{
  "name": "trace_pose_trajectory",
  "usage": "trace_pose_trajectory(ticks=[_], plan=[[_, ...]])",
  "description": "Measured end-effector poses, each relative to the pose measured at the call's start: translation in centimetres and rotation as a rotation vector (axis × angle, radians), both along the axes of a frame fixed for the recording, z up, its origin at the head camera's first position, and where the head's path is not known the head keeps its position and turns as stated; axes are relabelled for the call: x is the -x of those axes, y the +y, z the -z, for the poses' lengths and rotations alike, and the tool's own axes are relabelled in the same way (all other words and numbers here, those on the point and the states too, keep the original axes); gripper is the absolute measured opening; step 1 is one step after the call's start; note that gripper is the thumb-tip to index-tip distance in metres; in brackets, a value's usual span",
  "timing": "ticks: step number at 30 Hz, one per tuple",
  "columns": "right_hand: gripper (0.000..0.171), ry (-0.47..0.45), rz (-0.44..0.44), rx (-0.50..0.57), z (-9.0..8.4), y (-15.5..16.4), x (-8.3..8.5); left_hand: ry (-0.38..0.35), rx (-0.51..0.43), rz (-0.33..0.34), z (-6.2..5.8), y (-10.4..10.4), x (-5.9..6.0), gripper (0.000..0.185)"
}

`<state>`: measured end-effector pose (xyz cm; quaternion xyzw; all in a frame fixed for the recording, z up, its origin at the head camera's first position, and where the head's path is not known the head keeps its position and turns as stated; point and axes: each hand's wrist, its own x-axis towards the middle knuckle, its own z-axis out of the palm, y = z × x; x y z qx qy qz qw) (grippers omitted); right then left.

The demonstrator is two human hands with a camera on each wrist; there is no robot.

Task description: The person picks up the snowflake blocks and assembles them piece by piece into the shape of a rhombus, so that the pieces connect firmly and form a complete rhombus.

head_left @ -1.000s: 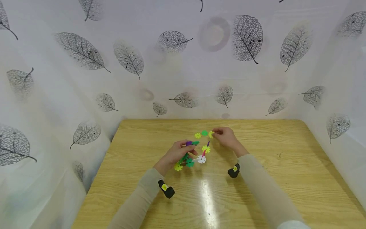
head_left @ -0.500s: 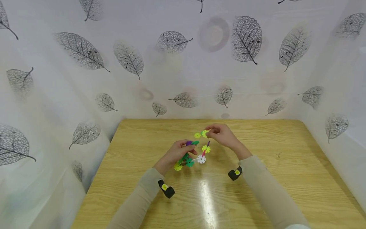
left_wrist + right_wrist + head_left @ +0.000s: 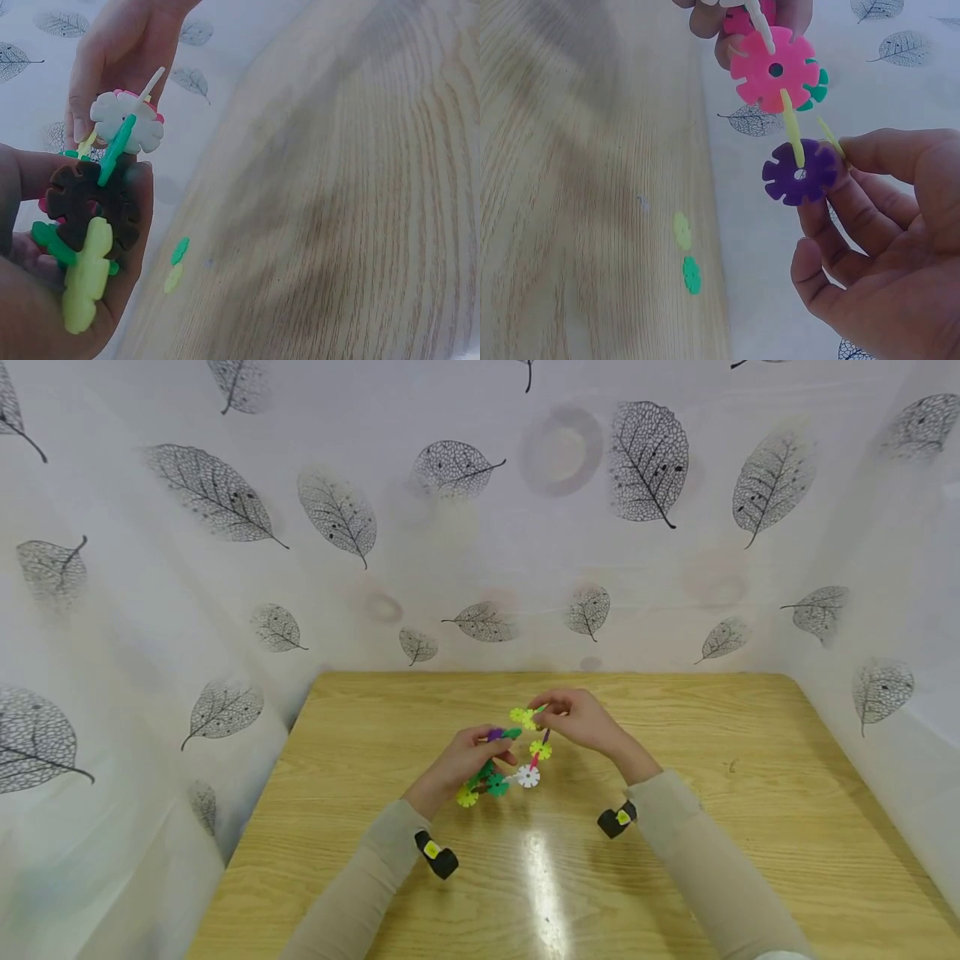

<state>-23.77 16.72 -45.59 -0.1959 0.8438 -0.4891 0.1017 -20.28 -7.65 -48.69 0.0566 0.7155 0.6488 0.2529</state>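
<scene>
Colourful snowflake-disc model [image 3: 498, 768] is held up over the middle of the desk [image 3: 750, 827], left hand [image 3: 459, 766] wrapped around its lower end. Right hand [image 3: 581, 718] pinches the top, by a purple disc [image 3: 801, 173]; two loose discs [image 3: 687, 253] sit near the desk's far edge.

Two hands: left hand [image 3: 459, 766], right hand [image 3: 581, 720]. One joined snowflake-disc chain [image 3: 504, 768]. Two loose discs: yellow disc [image 3: 681, 230], green disc [image 3: 691, 275].
</scene>
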Motion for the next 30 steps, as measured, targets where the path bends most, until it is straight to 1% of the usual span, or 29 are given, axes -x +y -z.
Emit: trace_pose_trajectory(ticks=[7, 15, 19, 23, 30], plan=[[0.029, -0.020, -0.028, 0.003, 0.0, -0.2, -0.1, -0.001, 0.005, -0.001, 0.1, 0.0, 0.0, 0.042], [0.029, -0.035, -0.030, 0.014, 0.2, -0.4, -0.4, -0.013, 0.009, -0.014, 0.0, 0.0, -0.1, 0.044], [0.029, -0.028, -0.032, 0.019, 0.3, -0.7, -0.5, -0.022, 0.009, -0.020, -0.1, 0.1, -0.1, 0.042], [0.026, -0.013, -0.022, 0.042, 0.2, -1.0, -0.7, -0.005, 0.005, -0.026, -0.1, 0.2, -0.2, 0.040], [0.020, -0.011, 0.023, 0.079, 0.3, -1.9, -1.0, 0.014, -0.027, -0.057, -0.1, 0.4, -0.2, 0.038]])
